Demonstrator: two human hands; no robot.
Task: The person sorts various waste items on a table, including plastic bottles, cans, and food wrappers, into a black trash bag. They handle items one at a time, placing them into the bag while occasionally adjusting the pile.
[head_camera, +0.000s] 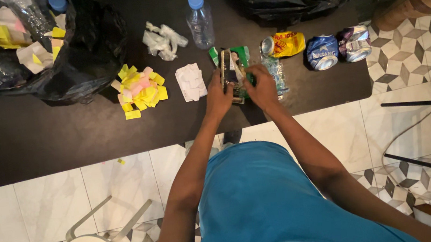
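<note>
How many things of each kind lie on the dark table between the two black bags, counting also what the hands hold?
Crushed cans: 3 (yellow, blue, silver-purple)
Plastic bottles: 2 (upright, flattened)
Paper heaps: 2 (yellow-pink, white)
Crumpled clear plastic: 1
Flattened carton, held by left hand and right hand: 1
Total: 9

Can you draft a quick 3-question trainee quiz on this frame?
1. True or false: both hands grip the same flattened carton.
2. How many crushed cans lie in a row right of the hands? A) one B) three C) five
3. What stands upright behind the carton?

Key
1. True: left hand and right hand hold it together.
2. B
3. A clear plastic bottle with a blue cap.
</note>
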